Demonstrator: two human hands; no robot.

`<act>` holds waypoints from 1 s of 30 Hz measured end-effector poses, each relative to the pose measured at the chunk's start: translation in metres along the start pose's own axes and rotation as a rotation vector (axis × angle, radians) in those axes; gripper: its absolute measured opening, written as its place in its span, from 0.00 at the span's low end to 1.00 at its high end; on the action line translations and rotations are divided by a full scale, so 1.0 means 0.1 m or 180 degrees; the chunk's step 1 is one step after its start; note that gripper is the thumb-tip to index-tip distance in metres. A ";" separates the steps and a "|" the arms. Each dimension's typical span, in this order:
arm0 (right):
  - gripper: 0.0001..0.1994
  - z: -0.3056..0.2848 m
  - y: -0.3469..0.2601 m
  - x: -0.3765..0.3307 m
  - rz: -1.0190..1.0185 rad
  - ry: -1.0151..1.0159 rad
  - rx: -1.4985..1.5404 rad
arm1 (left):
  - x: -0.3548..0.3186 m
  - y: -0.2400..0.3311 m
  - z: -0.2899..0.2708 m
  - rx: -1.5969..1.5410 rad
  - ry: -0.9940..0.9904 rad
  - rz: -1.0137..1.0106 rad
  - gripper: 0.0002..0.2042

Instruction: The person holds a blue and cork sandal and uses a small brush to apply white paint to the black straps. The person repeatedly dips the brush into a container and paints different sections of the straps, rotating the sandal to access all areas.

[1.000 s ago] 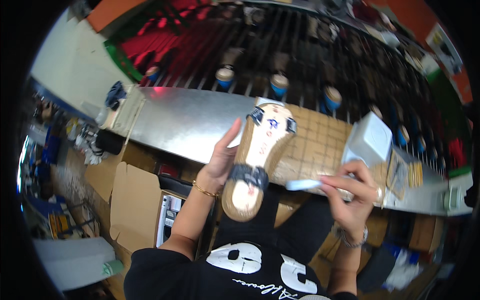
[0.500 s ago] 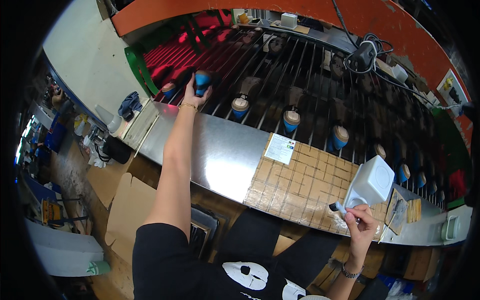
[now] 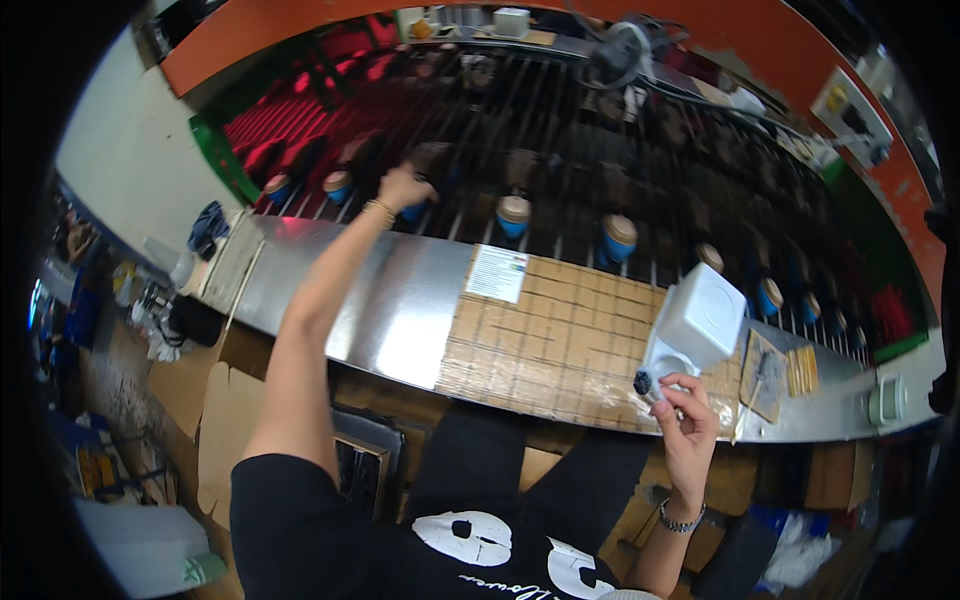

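Steel bench edge (image 3: 390, 310): left hand (image 3: 402, 187), at 11 o'clock, fingers curled over a blue peg (image 3: 410, 208) on the rack; right hand (image 3: 685, 420), at 4 o'clock, pinches a brush (image 3: 645, 383) beside the white tub (image 3: 700, 322); judged step: fetching work, calling for a clean lift.

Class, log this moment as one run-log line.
left hand: on blue-capped conveyor peg | right hand: holding dark-tipped brush by white square tub
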State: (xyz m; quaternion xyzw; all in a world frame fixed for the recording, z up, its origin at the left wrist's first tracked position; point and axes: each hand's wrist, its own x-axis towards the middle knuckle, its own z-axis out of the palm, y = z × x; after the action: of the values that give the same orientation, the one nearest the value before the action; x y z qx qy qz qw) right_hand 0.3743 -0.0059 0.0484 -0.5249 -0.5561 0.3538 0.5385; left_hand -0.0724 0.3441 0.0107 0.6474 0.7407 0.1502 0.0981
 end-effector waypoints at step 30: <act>0.13 -0.72 0.36 -0.03 0.1218 0.0575 -0.1386 | -3.50 1.54 -0.20 -0.1877 0.0848 0.1086 0.47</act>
State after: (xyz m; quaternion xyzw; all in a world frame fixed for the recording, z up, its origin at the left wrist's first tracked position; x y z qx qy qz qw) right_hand 0.4512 -0.0135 0.0251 -0.7526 -0.4598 0.2732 0.3841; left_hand 0.1140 0.0139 0.0656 0.6803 0.5532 0.4545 0.1567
